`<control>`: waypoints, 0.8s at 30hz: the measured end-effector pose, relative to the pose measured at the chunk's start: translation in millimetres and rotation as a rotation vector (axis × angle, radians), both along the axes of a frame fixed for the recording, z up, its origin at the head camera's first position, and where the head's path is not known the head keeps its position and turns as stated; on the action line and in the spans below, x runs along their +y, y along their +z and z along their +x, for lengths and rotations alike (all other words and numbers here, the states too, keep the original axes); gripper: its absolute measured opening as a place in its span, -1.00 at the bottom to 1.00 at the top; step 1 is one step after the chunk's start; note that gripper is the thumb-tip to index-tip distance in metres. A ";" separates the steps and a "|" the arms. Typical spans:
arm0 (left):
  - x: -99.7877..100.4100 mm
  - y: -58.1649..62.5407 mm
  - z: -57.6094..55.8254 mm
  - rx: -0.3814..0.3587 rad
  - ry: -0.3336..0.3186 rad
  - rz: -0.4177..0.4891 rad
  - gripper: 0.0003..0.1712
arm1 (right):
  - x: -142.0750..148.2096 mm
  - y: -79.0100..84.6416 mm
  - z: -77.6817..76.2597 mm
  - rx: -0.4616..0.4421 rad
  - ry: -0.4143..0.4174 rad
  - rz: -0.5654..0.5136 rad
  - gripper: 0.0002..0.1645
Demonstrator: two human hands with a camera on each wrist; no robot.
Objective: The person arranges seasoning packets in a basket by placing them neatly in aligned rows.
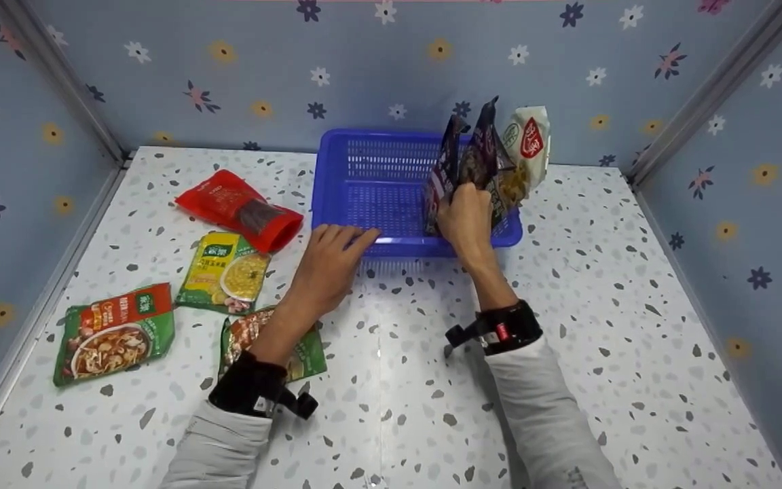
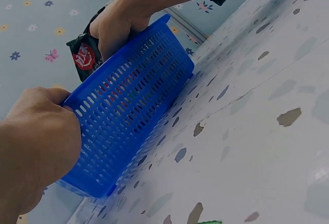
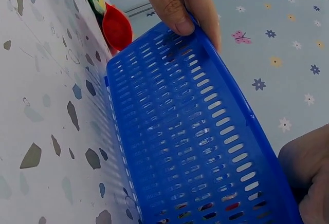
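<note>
A blue slotted basket (image 1: 374, 180) stands at the back middle of the speckled table (image 1: 601, 285). My right hand (image 1: 466, 217) grips a bunch of upright packets at the basket's right end: two dark ones (image 1: 476, 153) and a white one (image 1: 528, 146). The left wrist view shows that right hand (image 2: 115, 26) over the basket (image 2: 133, 106) with a dark packet (image 2: 82, 54) in it. My left hand (image 1: 333, 261) holds the basket's near rim. In the right wrist view its thumb and fingers (image 3: 175, 0) pinch the basket's rim (image 3: 190, 131), and the right hand (image 3: 308, 178) shows at the lower right.
Left of the basket lie a red pouch (image 1: 238, 207), a yellow soup packet (image 1: 225, 272) and a green and red packet (image 1: 116, 333). Another green packet (image 1: 306, 356) lies partly under my left forearm. Flowered walls (image 1: 391, 75) close in the table on three sides.
</note>
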State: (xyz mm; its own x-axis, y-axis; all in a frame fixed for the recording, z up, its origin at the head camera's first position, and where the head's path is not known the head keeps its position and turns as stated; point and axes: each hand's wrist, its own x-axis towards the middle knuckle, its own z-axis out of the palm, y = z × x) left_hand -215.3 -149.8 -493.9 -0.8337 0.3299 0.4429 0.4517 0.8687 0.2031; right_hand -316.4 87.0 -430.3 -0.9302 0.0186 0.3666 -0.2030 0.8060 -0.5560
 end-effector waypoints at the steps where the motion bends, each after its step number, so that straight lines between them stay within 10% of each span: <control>1: 0.1 0.0 0.0 -0.001 -0.001 0.000 -0.41 | 0.4 -0.1 0.2 -0.006 0.002 0.002 -0.49; 24: 0.2 0.4 -0.2 -0.016 0.000 0.001 -0.40 | 18.7 5.0 1.3 -0.064 0.016 0.002 -0.47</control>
